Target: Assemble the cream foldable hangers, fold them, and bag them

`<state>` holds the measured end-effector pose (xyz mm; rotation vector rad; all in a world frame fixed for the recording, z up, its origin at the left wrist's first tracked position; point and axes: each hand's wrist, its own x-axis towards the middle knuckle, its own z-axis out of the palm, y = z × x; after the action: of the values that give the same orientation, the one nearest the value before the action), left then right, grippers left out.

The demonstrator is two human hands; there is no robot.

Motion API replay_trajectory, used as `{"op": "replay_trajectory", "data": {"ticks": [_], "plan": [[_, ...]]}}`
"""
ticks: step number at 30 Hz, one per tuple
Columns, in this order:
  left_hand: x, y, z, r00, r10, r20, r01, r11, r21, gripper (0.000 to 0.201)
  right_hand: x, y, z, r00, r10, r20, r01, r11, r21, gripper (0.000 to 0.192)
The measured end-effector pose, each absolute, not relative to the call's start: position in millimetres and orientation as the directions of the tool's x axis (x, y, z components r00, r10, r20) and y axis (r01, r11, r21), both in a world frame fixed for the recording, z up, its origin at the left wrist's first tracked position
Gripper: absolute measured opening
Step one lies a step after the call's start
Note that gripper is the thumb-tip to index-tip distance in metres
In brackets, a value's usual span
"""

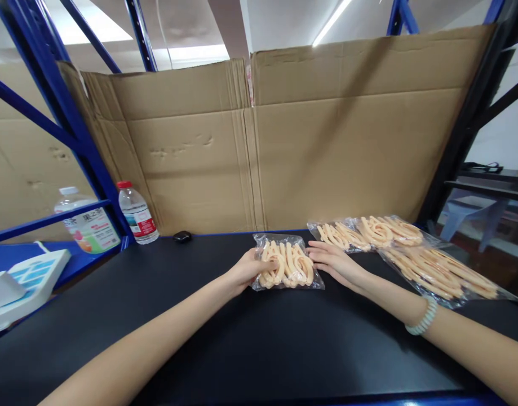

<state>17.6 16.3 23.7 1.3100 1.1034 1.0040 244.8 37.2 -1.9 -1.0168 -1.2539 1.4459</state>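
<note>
A clear plastic bag (pixel 287 265) of peach-coloured looped pieces, their exact kind unclear, lies in the middle of the black tabletop. My left hand (pixel 251 267) grips its left side, thumb on top and the other fingers partly hidden. At the bag's upper right edge, my right hand (pixel 332 260) has its fingers stretched out, near or touching the plastic; which one I cannot tell. Farther right lie another clear bag (pixel 371 232) of similar looped pieces and, nearer me, a bag (pixel 442 273) of long, slim peach-coloured pieces.
Cardboard panels (pixel 347 152) wall off the back of the black table (pixel 259 344). At the left stand a red-capped water bottle (pixel 138 214) and a small black object (pixel 182 237). Beyond the blue frame (pixel 89 163) are a larger bottle (pixel 89 225) and a white-and-blue device (pixel 30 282).
</note>
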Motion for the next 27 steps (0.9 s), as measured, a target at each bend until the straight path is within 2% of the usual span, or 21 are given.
{"op": "replay_trajectory", "data": {"ticks": [6, 8, 9, 10, 12, 13, 14, 16, 17, 19, 21, 23, 25, 26, 27], "plan": [[9, 14, 35, -0.043, 0.984, 0.172, 0.232, -0.157, 0.96, 0.055, 244, 26, 0, -0.371, 0.928, 0.037, -0.252, -0.062, -0.966, 0.042], [6, 9, 42, -0.057, 0.958, 0.282, 0.356, -0.245, 0.902, 0.057, 243, 25, 0, -0.421, 0.907, 0.028, -0.295, -0.107, -0.949, 0.043], [5, 5, 44, -0.045, 0.933, 0.356, 0.468, -0.295, 0.833, 0.057, 243, 26, 0, -0.44, 0.898, 0.02, -0.314, -0.133, -0.94, 0.044], [5, 1, 46, -0.001, 0.895, 0.446, 0.63, -0.346, 0.695, 0.056, 244, 26, 0, -0.452, 0.892, 0.007, -0.332, -0.161, -0.93, 0.043], [7, -7, 45, 0.187, 0.815, 0.548, 0.855, -0.41, 0.318, 0.056, 245, 29, -1, -0.459, 0.888, -0.03, -0.36, -0.217, -0.907, 0.043], [9, -11, 42, 0.302, 0.789, 0.535, 0.891, -0.433, 0.135, 0.057, 246, 31, -1, -0.453, 0.89, -0.049, -0.368, -0.237, -0.899, 0.044], [12, -15, 39, 0.402, 0.778, 0.483, 0.888, -0.46, 0.002, 0.059, 248, 34, -1, -0.441, 0.895, -0.066, -0.365, -0.246, -0.898, 0.047], [19, -22, 32, 0.53, 0.78, 0.332, 0.847, -0.509, -0.156, 0.061, 252, 40, -2, -0.395, 0.915, -0.077, -0.327, -0.218, -0.919, 0.053], [21, -26, 31, 0.557, 0.787, 0.266, 0.831, -0.524, -0.187, 0.063, 254, 43, -3, -0.358, 0.931, -0.069, -0.293, -0.183, -0.938, 0.054], [23, -32, 32, 0.581, 0.79, 0.196, 0.814, -0.564, -0.14, 0.067, 258, 48, -4, -0.27, 0.963, -0.023, -0.211, -0.083, -0.974, 0.053], [18, -35, 41, 0.588, 0.78, 0.213, 0.792, -0.609, 0.044, 0.066, 262, 49, -3, -0.194, 0.976, 0.097, -0.124, 0.073, -0.99, 0.047], [8, -33, 52, 0.528, 0.806, 0.265, 0.766, -0.588, 0.26, 0.058, 265, 44, 4, -0.165, 0.94, 0.298, 0.01, 0.304, -0.953, 0.04], [-6, -24, 58, 0.353, 0.881, 0.316, 0.813, -0.455, 0.362, 0.032, 267, 33, 16, -0.239, 0.835, 0.496, 0.181, 0.54, -0.822, 0.037], [-14, -17, 57, 0.256, 0.919, 0.3, 0.843, -0.364, 0.396, 0.024, 267, 27, 22, -0.319, 0.768, 0.556, 0.255, 0.634, -0.73, 0.037], [-21, -9, 54, 0.172, 0.955, 0.243, 0.861, -0.266, 0.435, 0.025, 268, 21, 28, -0.414, 0.703, 0.578, 0.306, 0.705, -0.64, 0.039]]}}
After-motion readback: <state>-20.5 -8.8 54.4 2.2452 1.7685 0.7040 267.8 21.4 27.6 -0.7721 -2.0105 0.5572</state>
